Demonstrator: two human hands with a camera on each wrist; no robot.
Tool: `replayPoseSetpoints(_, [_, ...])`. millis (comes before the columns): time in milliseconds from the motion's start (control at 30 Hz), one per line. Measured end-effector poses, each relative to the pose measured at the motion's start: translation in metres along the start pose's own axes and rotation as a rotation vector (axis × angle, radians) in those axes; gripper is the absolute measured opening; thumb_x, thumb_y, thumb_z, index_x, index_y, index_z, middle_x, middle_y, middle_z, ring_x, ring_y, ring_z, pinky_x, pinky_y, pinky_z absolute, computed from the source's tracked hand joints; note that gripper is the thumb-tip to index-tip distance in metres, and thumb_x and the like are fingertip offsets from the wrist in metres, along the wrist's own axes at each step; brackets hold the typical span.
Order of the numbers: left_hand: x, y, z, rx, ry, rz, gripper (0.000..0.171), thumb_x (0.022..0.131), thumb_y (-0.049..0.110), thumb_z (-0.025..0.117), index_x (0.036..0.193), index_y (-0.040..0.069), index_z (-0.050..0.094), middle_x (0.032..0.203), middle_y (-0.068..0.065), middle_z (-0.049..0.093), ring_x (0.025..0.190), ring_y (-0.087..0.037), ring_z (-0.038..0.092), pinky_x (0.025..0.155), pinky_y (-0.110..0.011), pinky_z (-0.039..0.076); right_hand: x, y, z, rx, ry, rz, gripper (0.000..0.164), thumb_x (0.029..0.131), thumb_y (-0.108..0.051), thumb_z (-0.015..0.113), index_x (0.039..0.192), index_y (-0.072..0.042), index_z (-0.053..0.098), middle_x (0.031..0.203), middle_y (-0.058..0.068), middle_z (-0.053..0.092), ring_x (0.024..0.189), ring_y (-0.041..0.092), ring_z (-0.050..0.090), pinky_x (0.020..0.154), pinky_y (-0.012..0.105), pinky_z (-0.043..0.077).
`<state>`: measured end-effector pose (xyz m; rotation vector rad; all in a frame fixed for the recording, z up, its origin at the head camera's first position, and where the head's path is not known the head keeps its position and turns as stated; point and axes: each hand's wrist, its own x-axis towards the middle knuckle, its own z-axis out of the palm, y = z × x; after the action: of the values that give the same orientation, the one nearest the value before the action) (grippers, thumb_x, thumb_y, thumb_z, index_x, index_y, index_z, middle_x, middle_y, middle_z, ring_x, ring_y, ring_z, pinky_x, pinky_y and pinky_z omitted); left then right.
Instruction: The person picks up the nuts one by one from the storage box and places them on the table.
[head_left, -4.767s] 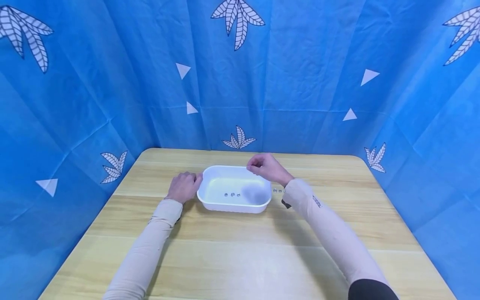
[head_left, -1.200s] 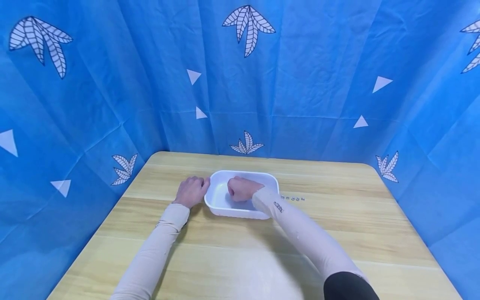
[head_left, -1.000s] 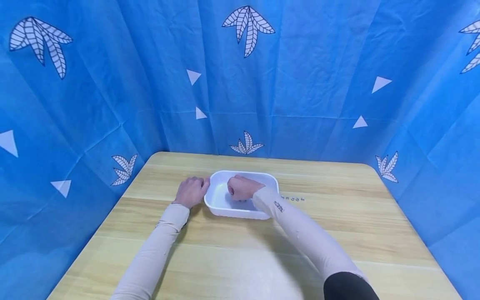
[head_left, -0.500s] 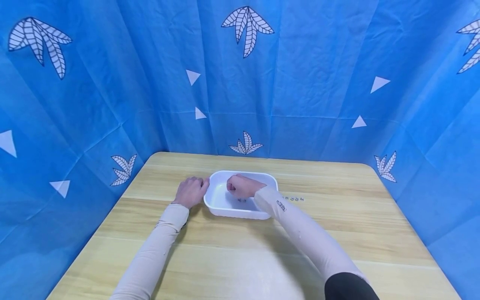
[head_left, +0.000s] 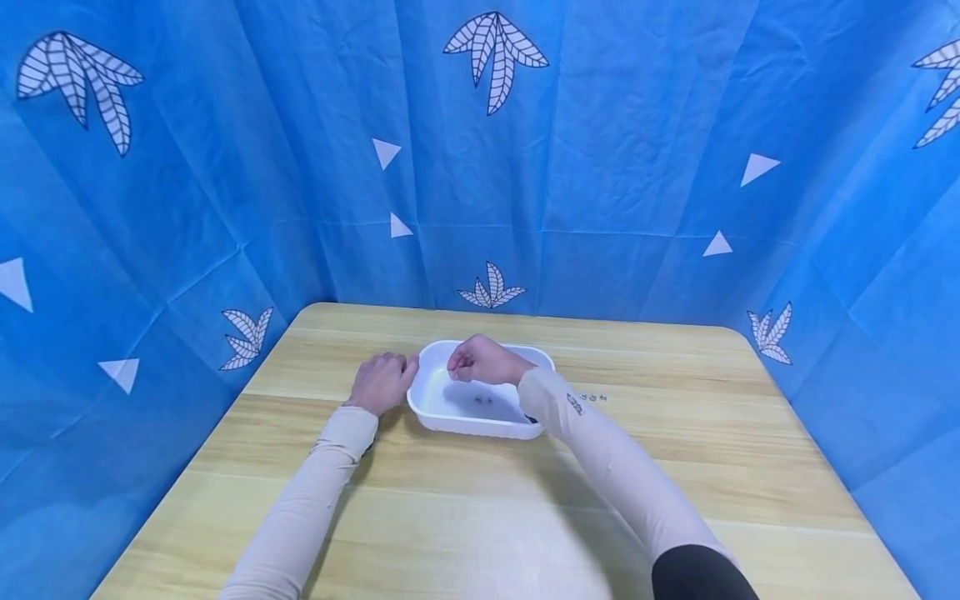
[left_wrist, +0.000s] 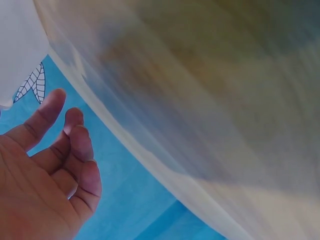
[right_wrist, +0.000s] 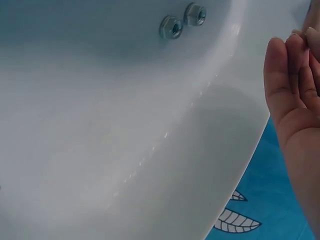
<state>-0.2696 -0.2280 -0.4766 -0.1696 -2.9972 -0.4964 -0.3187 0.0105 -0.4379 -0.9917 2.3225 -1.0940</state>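
A white plastic basin [head_left: 472, 428] stands on the wooden table. My left hand [head_left: 381, 383] is at its left end, thumb right at the rim; the left wrist view shows its fingers [left_wrist: 90, 175] loosely bent, apart from the basin's side. Over the basin is my right hand [head_left: 487, 360], thumb and fingertips pinched together on a small metal nut that they mostly hide. Two hex flange nuts [right_wrist: 171, 27] lie side by side on the basin floor below that hand. More nuts [head_left: 592, 397] lie in a row on the table right of the basin, partly behind the right sleeve.
The pale wooden table [head_left: 465, 517] extends on all sides of the basin. A blue curtain [head_left: 615, 158] with white leaf and triangle prints hangs behind the table and along both sides.
Three nuts showed in the basin 4.8 s ago; two show now. My right hand dipped to the basin floor and has risen with a nut. The left hand has stayed at the rim.
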Motion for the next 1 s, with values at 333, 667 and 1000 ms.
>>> replayPoseSetpoints(333, [0.0,0.001,-0.001,0.015,0.005,0.009,0.065,0.11,0.048,0.031,0.106,0.0,0.074,0.103,-0.021,0.072,0.102,-0.04,0.066,0.088,-0.057,0.052,-0.004,-0.007,-0.003,0.178,0.077,0.037,0.018,0.092,0.001,0.072,0.11,0.003,0.075,0.103,0.015,0.079,0.095,0.03,0.075,0.088,0.029,0.061])
replayPoseSetpoints(667, [-0.001,0.002,0.0,0.018,0.006,-0.005,0.064,0.109,0.048,0.031,0.106,0.001,0.074,0.104,-0.02,0.072,0.101,-0.039,0.065,0.089,-0.058,0.051,-0.006,-0.007,-0.005,0.253,0.099,0.029,0.019,0.09,0.0,0.075,0.109,0.004,0.075,0.1,0.015,0.079,0.088,0.023,0.074,0.086,0.028,0.061])
replayPoseSetpoints(1000, [0.0,0.001,0.002,0.022,0.002,-0.012,0.066,0.109,0.05,0.029,0.108,0.001,0.074,0.106,-0.02,0.072,0.103,-0.04,0.066,0.09,-0.059,0.051,-0.009,-0.007,-0.011,0.222,0.11,0.01,0.022,0.092,-0.004,0.076,0.112,0.005,0.074,0.105,0.018,0.079,0.087,0.013,0.073,0.087,0.028,0.061])
